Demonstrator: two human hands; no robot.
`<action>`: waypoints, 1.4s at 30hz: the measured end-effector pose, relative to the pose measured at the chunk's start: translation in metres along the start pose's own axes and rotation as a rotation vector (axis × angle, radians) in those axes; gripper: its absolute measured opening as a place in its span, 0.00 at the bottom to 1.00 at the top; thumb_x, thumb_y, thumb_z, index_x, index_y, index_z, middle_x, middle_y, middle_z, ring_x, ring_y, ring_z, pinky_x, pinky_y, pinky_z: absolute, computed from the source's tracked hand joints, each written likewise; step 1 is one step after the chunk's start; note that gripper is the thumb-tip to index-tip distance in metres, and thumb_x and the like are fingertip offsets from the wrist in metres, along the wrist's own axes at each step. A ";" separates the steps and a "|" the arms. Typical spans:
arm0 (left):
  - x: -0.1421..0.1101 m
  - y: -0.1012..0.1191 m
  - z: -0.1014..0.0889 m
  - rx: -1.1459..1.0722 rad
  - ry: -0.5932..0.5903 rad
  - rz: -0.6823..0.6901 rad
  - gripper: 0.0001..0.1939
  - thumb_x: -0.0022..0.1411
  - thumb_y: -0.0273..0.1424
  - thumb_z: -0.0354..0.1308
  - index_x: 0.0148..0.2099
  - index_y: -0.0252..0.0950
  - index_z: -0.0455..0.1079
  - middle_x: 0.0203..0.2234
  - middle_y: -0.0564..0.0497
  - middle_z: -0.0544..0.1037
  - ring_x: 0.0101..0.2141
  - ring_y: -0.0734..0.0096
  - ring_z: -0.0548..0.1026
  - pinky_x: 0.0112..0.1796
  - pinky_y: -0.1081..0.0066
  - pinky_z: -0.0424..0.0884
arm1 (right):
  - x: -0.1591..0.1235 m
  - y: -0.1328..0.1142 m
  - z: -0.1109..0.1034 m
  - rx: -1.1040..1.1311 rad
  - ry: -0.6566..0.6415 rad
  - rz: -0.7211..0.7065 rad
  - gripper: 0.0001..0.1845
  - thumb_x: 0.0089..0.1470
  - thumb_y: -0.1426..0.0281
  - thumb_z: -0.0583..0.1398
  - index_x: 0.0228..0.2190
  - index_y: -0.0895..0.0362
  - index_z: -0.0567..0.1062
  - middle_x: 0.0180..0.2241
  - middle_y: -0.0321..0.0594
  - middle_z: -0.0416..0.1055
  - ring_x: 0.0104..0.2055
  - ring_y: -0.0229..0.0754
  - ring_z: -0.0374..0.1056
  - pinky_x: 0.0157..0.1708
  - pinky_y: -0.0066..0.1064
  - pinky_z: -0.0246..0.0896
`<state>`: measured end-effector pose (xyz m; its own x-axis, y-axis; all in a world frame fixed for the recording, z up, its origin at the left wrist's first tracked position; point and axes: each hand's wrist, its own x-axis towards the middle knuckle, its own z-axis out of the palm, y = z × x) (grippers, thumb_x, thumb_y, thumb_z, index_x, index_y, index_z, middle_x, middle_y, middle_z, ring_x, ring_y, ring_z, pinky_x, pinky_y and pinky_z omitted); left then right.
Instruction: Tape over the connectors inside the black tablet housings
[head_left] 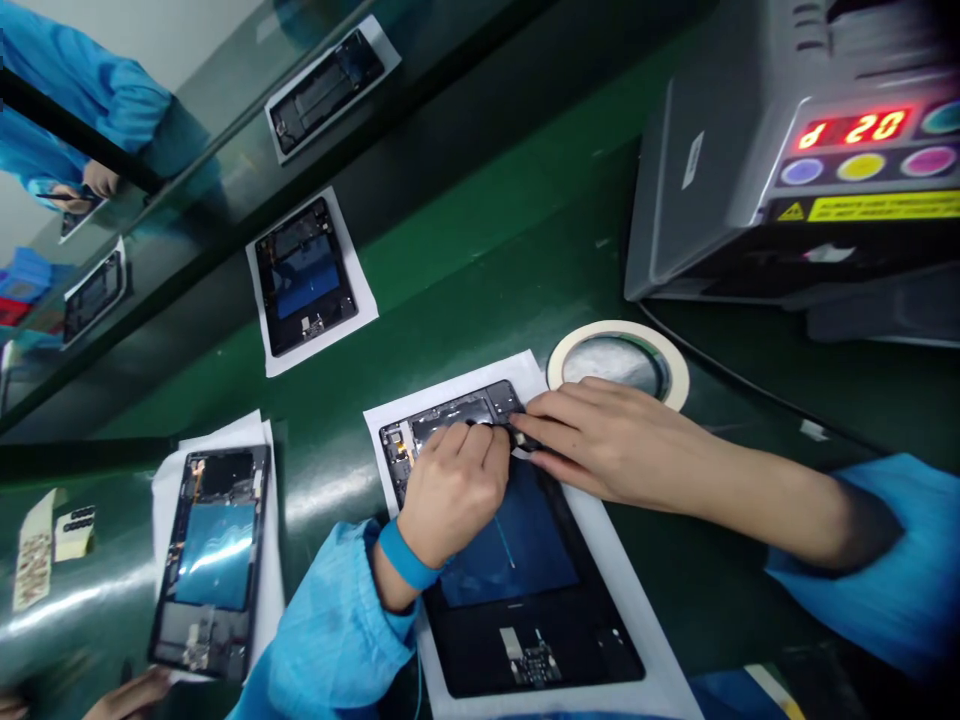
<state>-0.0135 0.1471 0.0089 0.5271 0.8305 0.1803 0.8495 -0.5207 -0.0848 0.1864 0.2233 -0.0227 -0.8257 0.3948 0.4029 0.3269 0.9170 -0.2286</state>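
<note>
An opened tablet [517,600] lies on a white sheet [660,670] in front of me, its inside facing up. A large blue battery [532,545] fills its middle, and a small circuit board [534,658] shows at the near end. My left hand [457,490], with a blue wrist strap [405,556], is closed over the tablet's far part; its fingertips and whatever they hold are hidden. From the right, my right hand [607,440] pinches a small black part [523,436] at the tablet's far right edge, close to the left fingers.
A roll of cream tape [677,375] lies beyond my right hand. At the upper right stands a grey machine [720,190] with red digits and a cable. More opened tablets [304,270] lie on white sheets to the left. Another person's hand [131,695] shows at lower left.
</note>
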 end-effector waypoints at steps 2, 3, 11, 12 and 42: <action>0.000 -0.001 0.001 -0.012 -0.002 0.004 0.11 0.72 0.22 0.46 0.39 0.32 0.70 0.26 0.50 0.70 0.28 0.65 0.68 0.30 0.66 0.65 | 0.000 -0.001 0.000 -0.005 0.004 0.002 0.14 0.65 0.68 0.54 0.43 0.61 0.77 0.36 0.43 0.73 0.35 0.43 0.67 0.38 0.34 0.60; 0.000 -0.001 0.001 -0.018 -0.002 0.005 0.12 0.72 0.22 0.47 0.39 0.32 0.70 0.26 0.50 0.70 0.28 0.65 0.68 0.30 0.66 0.65 | 0.000 -0.002 0.001 -0.008 0.003 0.006 0.14 0.65 0.68 0.54 0.43 0.61 0.77 0.36 0.44 0.73 0.35 0.43 0.67 0.38 0.34 0.60; -0.003 -0.005 0.004 -0.082 0.000 0.030 0.12 0.73 0.22 0.47 0.42 0.30 0.71 0.28 0.49 0.72 0.29 0.66 0.70 0.31 0.65 0.67 | -0.002 -0.004 0.002 -0.028 -0.028 0.014 0.16 0.65 0.67 0.54 0.44 0.62 0.77 0.36 0.44 0.73 0.36 0.43 0.67 0.38 0.35 0.60; -0.004 -0.006 0.005 -0.106 -0.005 0.022 0.11 0.73 0.23 0.47 0.42 0.31 0.72 0.28 0.49 0.73 0.29 0.66 0.70 0.32 0.66 0.68 | -0.001 -0.004 0.002 -0.030 -0.028 0.011 0.16 0.65 0.67 0.53 0.44 0.61 0.77 0.36 0.44 0.73 0.36 0.43 0.67 0.38 0.35 0.60; -0.003 -0.004 0.008 -0.106 -0.022 -0.017 0.12 0.74 0.24 0.48 0.38 0.34 0.71 0.27 0.51 0.72 0.30 0.67 0.69 0.33 0.66 0.65 | -0.005 -0.010 0.004 -0.125 -0.035 -0.026 0.17 0.65 0.67 0.55 0.46 0.65 0.77 0.37 0.46 0.73 0.37 0.45 0.65 0.37 0.37 0.54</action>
<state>-0.0185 0.1480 0.0009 0.5137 0.8430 0.1595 0.8518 -0.5233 0.0227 0.1856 0.2117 -0.0260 -0.8492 0.3709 0.3759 0.3585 0.9276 -0.1053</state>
